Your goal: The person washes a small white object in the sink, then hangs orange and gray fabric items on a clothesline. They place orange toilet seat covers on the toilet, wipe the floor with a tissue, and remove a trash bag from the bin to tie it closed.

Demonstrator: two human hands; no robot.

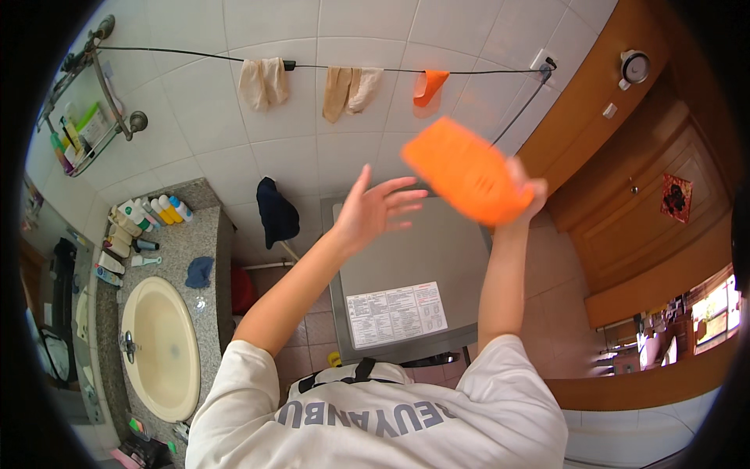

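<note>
Holding a bright orange, flat, cloth-like piece [461, 172] up in the bare right hand [529, 193] — gripping it by its lower right end. Tilting it above the right back part of a wide grey, flat-topped machine [406, 250], and seeing it a bit blurry. Pointing its other end up toward the shiny white tile wall [359, 39]. Holding the bare left hand [373, 207] out with its fingers spread wide, just beside the left edge of the orange piece. Reaching forward with both arms, and wearing a white short-sleeved shirt [367, 445]. Seeing a white printed sheet [397, 314] lying flat on the machine, near its front edge.

Spotting a thin black cord [172, 52] running across the wall. Finding on it, from left to right, a cream folded cloth [264, 84], a tan long cloth [337, 92] beside a pale cream cloth [364, 87], and a small orange cloth [430, 90].

Looking left — seeing a speckled grey stone desk [176, 252] with an oval cream sink [168, 375] set in it. Seeing a crumpled dark blue cloth [200, 271] lying near the sink, and many small plastic bottles [160, 211] standing at the back.
</note>
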